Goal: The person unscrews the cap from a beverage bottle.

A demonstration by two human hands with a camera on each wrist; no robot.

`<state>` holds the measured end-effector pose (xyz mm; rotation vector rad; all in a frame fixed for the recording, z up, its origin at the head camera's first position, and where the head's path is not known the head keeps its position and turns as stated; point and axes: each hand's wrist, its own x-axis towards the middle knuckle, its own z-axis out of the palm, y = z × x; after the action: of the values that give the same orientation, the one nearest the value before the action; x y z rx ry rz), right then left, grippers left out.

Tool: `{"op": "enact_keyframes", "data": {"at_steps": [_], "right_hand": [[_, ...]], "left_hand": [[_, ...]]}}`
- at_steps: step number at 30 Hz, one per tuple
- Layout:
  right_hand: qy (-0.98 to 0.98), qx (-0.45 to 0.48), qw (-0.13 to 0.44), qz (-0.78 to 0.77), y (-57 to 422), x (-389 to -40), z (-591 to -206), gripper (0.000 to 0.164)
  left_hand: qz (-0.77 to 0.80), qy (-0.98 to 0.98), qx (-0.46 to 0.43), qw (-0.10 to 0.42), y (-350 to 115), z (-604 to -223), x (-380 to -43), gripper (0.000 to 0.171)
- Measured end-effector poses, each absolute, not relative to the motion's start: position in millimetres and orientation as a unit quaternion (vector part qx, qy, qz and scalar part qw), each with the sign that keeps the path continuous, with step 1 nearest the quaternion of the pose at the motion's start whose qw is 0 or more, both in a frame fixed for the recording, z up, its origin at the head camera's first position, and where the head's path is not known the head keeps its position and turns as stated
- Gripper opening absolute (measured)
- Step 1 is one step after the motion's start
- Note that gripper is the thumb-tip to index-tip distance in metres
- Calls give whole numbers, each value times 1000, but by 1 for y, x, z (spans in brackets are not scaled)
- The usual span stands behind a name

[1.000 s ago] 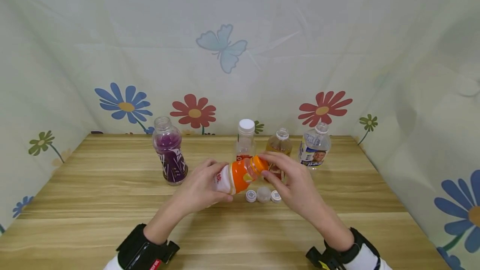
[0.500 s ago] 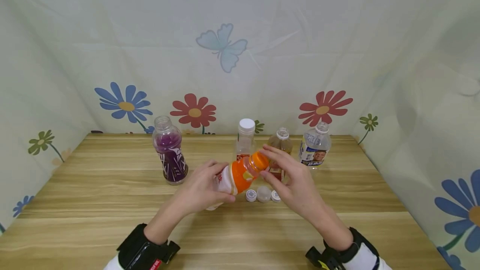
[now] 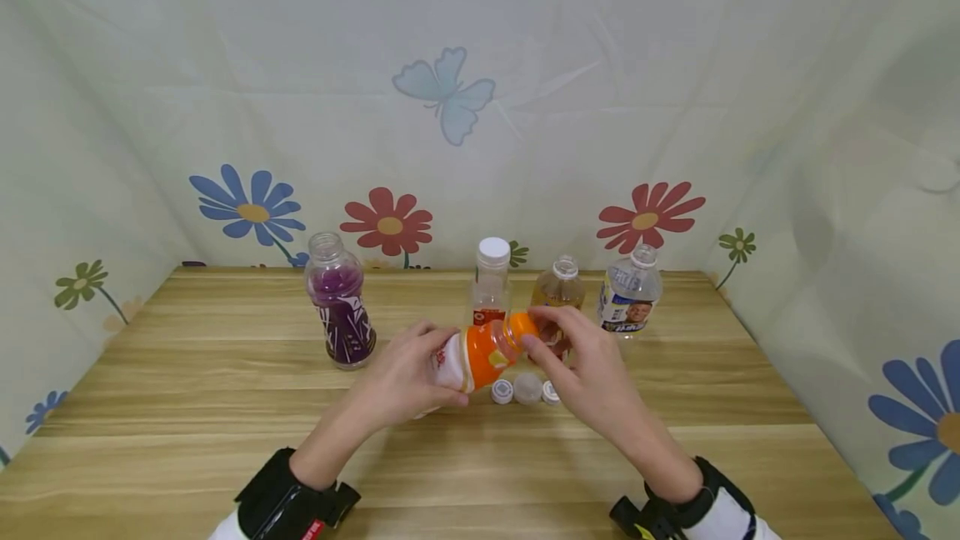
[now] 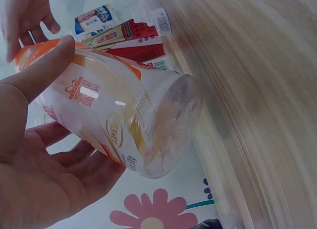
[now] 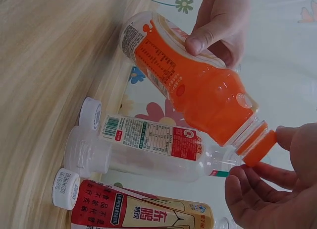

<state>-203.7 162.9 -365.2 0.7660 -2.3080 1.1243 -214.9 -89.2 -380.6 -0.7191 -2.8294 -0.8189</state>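
Note:
My left hand (image 3: 408, 373) grips a plastic drink bottle (image 3: 480, 357) with an orange and white label. The bottle is tilted, its neck pointing up and right, its base (image 4: 173, 130) held above the tabletop. On its neck sits an orange cap (image 5: 260, 147), which my right hand (image 3: 588, 357) pinches between thumb and fingertips. Below the bottle's neck, two white caps (image 3: 502, 392) and a translucent cap (image 3: 528, 388) lie in a row on the table.
A purple bottle without a cap (image 3: 341, 307) stands at the left. Behind my hands stand a clear bottle with a white cap (image 3: 492, 273), an uncapped amber bottle (image 3: 558, 290) and an uncapped clear bottle (image 3: 630, 290). A flowered cloth (image 3: 315, 132) hangs behind the wooden table (image 3: 225, 357).
Half a second ago my right fingers were spread and loose around the orange cap; now they are drawn in on it. The bottle's neck has dipped slightly. The left hand keeps its grip.

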Motion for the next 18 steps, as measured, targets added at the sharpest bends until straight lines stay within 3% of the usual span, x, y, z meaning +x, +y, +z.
{"op": "enact_keyframes", "data": {"at_steps": [18], "right_hand": [[-820,306,237,421,161,-202,-363,34]], "left_hand": [[-272,-931,-237,59,-90,-380,-216,80]]}}
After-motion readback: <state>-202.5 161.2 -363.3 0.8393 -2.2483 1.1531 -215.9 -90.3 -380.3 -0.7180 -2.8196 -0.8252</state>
